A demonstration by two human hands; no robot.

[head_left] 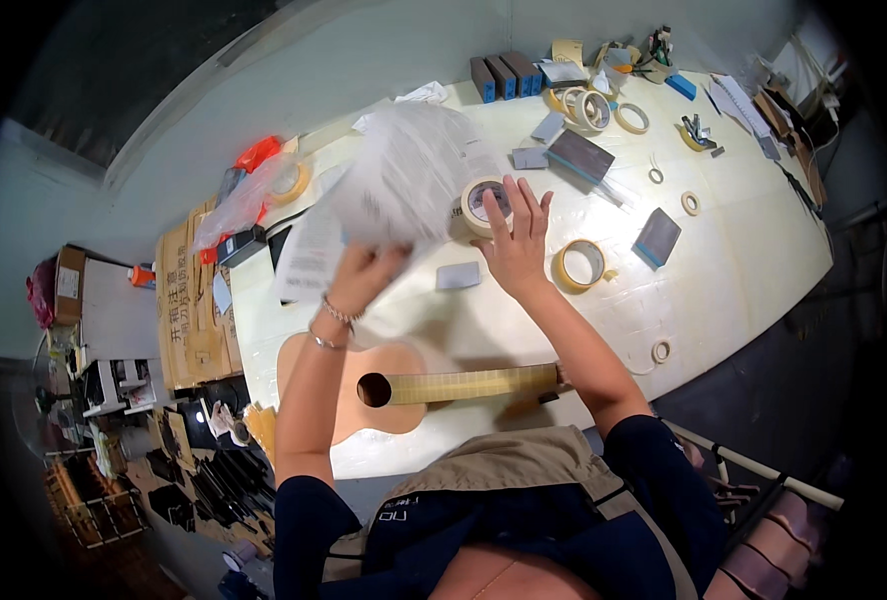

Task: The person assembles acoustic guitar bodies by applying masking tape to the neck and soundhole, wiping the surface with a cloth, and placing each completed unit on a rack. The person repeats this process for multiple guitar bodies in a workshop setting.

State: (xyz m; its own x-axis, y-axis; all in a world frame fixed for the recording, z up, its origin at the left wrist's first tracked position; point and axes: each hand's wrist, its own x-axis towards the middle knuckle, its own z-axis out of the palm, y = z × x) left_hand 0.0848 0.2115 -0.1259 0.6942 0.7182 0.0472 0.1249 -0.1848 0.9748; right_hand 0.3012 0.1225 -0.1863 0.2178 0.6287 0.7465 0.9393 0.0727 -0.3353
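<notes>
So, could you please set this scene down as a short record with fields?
Left hand: gripping printed sheets, blurred
Right hand: open, fingers over a masking tape roll; contact unclear
Nearest the person: guitar lying flat, sound hole up
Right of right hand: amber tape roll, gray-and-blue block
Far edge: row of gray-and-blue blocks

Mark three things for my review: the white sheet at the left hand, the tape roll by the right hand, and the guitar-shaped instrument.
White sheet (399,170): head view, on its blurred middle.
Tape roll (474,222): head view, on its cream side, lower left.
Guitar-shaped instrument (434,387): head view, on its fretboard.
</notes>
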